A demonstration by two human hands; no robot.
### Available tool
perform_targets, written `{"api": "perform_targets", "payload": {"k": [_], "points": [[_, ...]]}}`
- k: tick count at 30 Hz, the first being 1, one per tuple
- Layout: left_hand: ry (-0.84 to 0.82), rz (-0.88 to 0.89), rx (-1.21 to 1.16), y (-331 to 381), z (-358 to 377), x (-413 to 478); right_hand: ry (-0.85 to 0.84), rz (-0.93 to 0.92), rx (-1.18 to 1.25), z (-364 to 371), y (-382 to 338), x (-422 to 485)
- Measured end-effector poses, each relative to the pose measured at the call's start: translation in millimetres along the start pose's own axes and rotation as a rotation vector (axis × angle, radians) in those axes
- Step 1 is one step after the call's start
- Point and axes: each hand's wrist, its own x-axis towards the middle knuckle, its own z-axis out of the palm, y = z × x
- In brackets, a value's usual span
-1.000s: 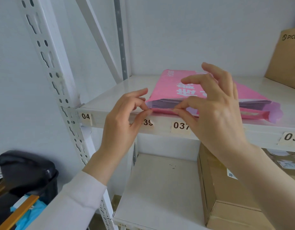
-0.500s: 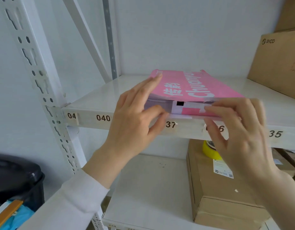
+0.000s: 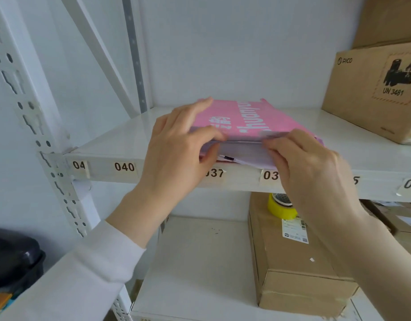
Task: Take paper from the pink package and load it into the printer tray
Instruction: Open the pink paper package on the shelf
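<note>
The pink package [image 3: 251, 119] lies flat on the white shelf [image 3: 121, 144], its open end facing me at the shelf's front edge. A stack of white paper [image 3: 241, 150] shows inside the opening. My left hand [image 3: 179, 156] rests on the package's left front corner, fingers on top and thumb at the opening. My right hand [image 3: 308, 167] pinches the upper flap and the paper edge at the right of the opening. No printer is in view.
A brown PICO cardboard box [image 3: 373, 93] stands at the back right of the same shelf. On the shelf below, a cardboard box [image 3: 297, 265] carries a yellow tape roll [image 3: 281, 206]. A white upright post [image 3: 37, 126] is at left, a dark bin [image 3: 14, 262] at lower left.
The view has shifted closer. My right hand rose from below the shelf edge to the package's opening. My left hand slid further onto the package's top.
</note>
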Motion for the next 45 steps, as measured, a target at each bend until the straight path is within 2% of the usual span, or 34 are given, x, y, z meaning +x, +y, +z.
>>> {"api": "perform_targets", "payload": {"k": [8,14,26,36,45], "points": [[-0.046,0.119,0.139,-2.0,-6.4,14.9,-0.045,0.051,-0.171,-0.7,-8.8,21.6],[-0.042,0.215,0.15,-5.1,-3.5,15.9,0.148,-0.06,-0.192,4.1,-4.4,27.6],[0.004,0.229,0.225,-9.8,-4.3,19.6,0.184,-0.076,-0.222,3.8,-1.6,33.1],[0.002,0.248,0.222,-7.9,-4.7,21.1,0.275,-0.186,-0.238,13.2,4.9,33.0],[0.103,0.281,0.201,-9.0,-1.4,14.2,0.454,-0.251,-0.224,9.7,10.4,26.6]]}}
